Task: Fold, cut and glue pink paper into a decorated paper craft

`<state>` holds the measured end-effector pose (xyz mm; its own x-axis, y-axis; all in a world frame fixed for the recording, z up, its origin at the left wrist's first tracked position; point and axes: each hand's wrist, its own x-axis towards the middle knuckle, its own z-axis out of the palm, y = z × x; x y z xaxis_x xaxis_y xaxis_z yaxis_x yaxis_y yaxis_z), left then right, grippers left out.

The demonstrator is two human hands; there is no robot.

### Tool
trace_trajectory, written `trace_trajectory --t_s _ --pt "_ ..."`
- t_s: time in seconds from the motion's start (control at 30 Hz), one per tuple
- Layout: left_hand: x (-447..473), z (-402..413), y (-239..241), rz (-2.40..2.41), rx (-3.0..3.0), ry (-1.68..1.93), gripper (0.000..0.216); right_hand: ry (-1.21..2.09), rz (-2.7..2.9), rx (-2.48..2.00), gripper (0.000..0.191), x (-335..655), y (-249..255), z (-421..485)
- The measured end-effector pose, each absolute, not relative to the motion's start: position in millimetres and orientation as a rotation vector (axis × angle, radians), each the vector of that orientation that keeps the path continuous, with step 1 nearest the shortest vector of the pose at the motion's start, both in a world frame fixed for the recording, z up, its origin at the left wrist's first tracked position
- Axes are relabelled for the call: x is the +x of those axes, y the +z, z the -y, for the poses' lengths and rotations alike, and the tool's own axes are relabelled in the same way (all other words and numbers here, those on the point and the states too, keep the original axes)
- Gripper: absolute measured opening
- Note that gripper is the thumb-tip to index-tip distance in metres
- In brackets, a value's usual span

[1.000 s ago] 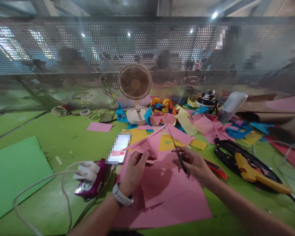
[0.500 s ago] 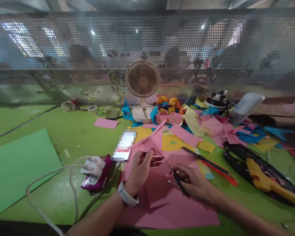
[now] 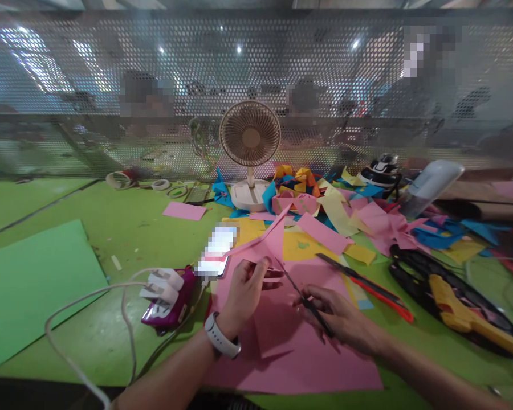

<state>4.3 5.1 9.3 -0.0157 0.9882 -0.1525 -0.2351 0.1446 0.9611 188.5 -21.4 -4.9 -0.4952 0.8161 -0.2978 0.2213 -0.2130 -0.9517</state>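
Observation:
My left hand (image 3: pixel 247 285), with a white watch band (image 3: pixel 222 336) at the wrist, pinches the lower end of a folded pink paper piece (image 3: pixel 275 238) between thumb and fingers. Dark-handled scissors (image 3: pixel 313 312) are held in my right hand (image 3: pixel 340 319). Their thin blades point up and left toward the pinched paper; whether the tips touch it I cannot tell. Under both hands lies a large pink paper sheet (image 3: pixel 299 370). To the right of the sheet rests a red and black utility knife (image 3: pixel 374 290).
A small fan (image 3: pixel 250 136) stands behind, next to a heap of coloured paper scraps (image 3: pixel 380 228). A lit phone (image 3: pixel 218 250), a purple power strip (image 3: pixel 166 310) with cables and green paper (image 3: pixel 47 285) are leftward. Rightward, a black tray (image 3: pixel 419 279) holds a yellow-handled tool (image 3: pixel 457 310).
My right hand has drawn the scissors slightly down and right, away from the pinched paper. My left hand keeps its hold almost unmoved. The camera view has shifted a little.

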Motion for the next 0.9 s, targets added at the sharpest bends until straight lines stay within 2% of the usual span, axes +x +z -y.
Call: trace_trajectory --t_s 0.9 --pt "4.8 -3.6 10.3 -1.129 0.837 1.241 0.028 1.7 1.67 -1.252 0.031 189.8 -6.7 22.6"
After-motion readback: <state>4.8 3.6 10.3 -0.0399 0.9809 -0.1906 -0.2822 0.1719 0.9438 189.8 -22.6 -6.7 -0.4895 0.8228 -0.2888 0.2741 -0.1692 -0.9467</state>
